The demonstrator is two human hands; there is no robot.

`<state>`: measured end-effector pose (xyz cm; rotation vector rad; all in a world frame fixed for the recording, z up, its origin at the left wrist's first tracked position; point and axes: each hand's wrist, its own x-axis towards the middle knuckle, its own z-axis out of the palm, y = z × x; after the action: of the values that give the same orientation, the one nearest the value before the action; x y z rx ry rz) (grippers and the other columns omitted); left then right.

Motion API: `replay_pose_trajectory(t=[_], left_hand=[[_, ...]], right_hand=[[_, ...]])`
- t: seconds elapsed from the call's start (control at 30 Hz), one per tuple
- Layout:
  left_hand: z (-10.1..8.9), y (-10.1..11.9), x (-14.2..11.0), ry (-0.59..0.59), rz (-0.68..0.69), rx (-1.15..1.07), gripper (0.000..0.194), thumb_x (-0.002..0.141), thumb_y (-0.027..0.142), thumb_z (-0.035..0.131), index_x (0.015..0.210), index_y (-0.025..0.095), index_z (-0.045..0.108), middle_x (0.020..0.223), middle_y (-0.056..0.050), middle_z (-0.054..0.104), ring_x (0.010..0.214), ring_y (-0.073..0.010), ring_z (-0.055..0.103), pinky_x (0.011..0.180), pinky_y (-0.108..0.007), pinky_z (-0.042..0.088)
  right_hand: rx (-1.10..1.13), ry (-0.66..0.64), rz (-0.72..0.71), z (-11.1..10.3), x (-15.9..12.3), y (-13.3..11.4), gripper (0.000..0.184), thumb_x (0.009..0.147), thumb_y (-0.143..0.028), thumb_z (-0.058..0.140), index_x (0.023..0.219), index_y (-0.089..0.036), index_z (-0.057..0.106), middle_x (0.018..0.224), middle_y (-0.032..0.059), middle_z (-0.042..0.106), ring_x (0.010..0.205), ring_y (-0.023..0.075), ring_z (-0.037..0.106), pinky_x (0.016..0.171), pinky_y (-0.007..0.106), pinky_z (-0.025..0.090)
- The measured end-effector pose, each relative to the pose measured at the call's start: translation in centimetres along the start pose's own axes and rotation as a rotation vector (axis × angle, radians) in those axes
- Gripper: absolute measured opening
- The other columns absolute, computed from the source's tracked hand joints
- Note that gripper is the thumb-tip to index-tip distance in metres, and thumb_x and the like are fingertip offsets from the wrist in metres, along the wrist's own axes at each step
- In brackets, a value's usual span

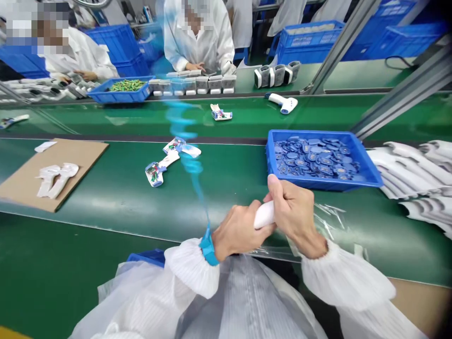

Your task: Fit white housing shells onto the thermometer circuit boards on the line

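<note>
Both my hands are closed on one white plastic housing piece (264,215) just above the near edge of the green bench. My left hand (237,231) grips its lower end; a blue wrist strap with a coiled cord runs up from that wrist. My right hand (294,214) wraps its upper end, thumb raised. Just beyond my hands stands a blue tray (367,165) full of small blue round parts. Clear plastic film (328,221) lies under my right wrist.
Two opened white housings with circuit boards (165,162) lie on the belt to the left. A cardboard sheet (24,181) bears white shells. White housings (413,172) pile at the right. Across the conveyor, two people in white coats work beside blue bins (122,94).
</note>
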<state>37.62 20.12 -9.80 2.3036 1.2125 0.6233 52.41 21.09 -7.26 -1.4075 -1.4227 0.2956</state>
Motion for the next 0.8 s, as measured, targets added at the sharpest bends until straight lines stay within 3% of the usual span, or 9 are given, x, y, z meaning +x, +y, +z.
replay_pose_trajectory(t=[0.07,0.13,0.23,0.33,0.43,0.57,0.67,0.8], left_hand=[[-0.8,-0.7,-0.4,0.005,0.033,-0.016,0.028,0.094,0.046,0.065,0.100,0.019,0.058,0.082,-0.003,0.071,0.070,-0.0231,0.069,0.059,-0.031,0.043],[-1.8,-1.3,-0.6,0.010,0.034,0.007,0.029,0.094,0.048,0.066,0.100,0.020,0.058,0.081,-0.002,0.069,0.071,-0.0218,0.067,0.062,-0.031,0.043],[-3.1,-1.6,-0.6,-0.006,-0.026,0.020,0.031,0.094,0.049,0.067,0.103,0.020,0.060,0.084,-0.001,0.069,0.075,-0.0213,0.066,0.066,-0.032,0.046],[-3.5,-1.2,-0.1,0.001,-0.023,0.004,0.034,0.091,0.041,0.074,0.114,0.021,0.059,0.102,-0.003,0.071,0.090,-0.0218,0.067,0.078,-0.034,0.051],[-2.9,-0.1,1.1,-0.031,0.082,0.167,0.042,0.088,0.033,0.078,0.122,0.019,0.057,0.115,-0.006,0.071,0.102,-0.0254,0.066,0.088,-0.039,0.051],[-2.3,1.4,2.7,-0.136,0.153,0.373,0.020,0.092,0.029,0.071,0.106,0.017,0.064,0.102,-0.008,0.074,0.098,-0.0295,0.067,0.083,-0.042,0.050],[-3.3,1.0,3.0,0.005,-0.071,0.134,0.019,0.086,0.031,0.074,0.101,0.022,0.067,0.093,-0.003,0.074,0.086,-0.0246,0.067,0.074,-0.036,0.047],[-5.9,-2.2,2.1,0.231,-0.335,-0.413,0.036,0.072,0.032,0.084,0.099,0.020,0.063,0.091,-0.001,0.071,0.081,-0.0187,0.066,0.071,-0.029,0.047]], right_hand=[[0.081,-0.119,0.151,-2.0,1.5,0.4,0.063,0.098,-0.065,0.050,0.058,-0.020,0.068,0.058,0.0043,0.066,0.054,0.0158,0.061,0.056,0.031,0.043],[-0.010,-0.114,0.235,-4.5,3.8,1.5,0.058,0.098,-0.065,0.053,0.069,-0.020,0.074,0.070,0.0064,0.073,0.063,0.0186,0.067,0.062,0.033,0.049],[-0.341,-0.086,0.142,-7.6,7.9,4.7,0.037,0.099,-0.050,0.061,0.078,-0.023,0.076,0.069,0.0033,0.072,0.062,0.0193,0.064,0.068,0.037,0.046],[-0.554,-0.161,0.006,-8.8,11.5,8.1,0.011,0.092,-0.033,0.071,0.090,-0.024,0.078,0.057,-0.0010,0.062,0.052,0.0183,0.054,0.066,0.037,0.041],[-0.654,-0.280,-0.113,-8.1,13.5,9.9,0.015,0.091,-0.026,0.069,0.102,-0.020,0.078,0.074,0.0029,0.071,0.065,0.0208,0.065,0.072,0.037,0.048],[-0.710,-0.459,-0.215,-5.6,14.8,9.8,0.027,0.096,-0.027,0.067,0.120,-0.017,0.073,0.111,0.0079,0.075,0.097,0.0220,0.070,0.093,0.038,0.053],[-0.795,-0.572,-0.236,-3.7,15.7,9.6,0.025,0.098,-0.029,0.066,0.119,-0.016,0.069,0.123,0.0094,0.070,0.110,0.0211,0.067,0.101,0.044,0.054],[-0.911,-0.688,-0.163,-2.5,17.0,9.8,0.024,0.098,-0.033,0.068,0.113,-0.014,0.069,0.119,0.0095,0.069,0.107,0.0206,0.067,0.097,0.043,0.057]])
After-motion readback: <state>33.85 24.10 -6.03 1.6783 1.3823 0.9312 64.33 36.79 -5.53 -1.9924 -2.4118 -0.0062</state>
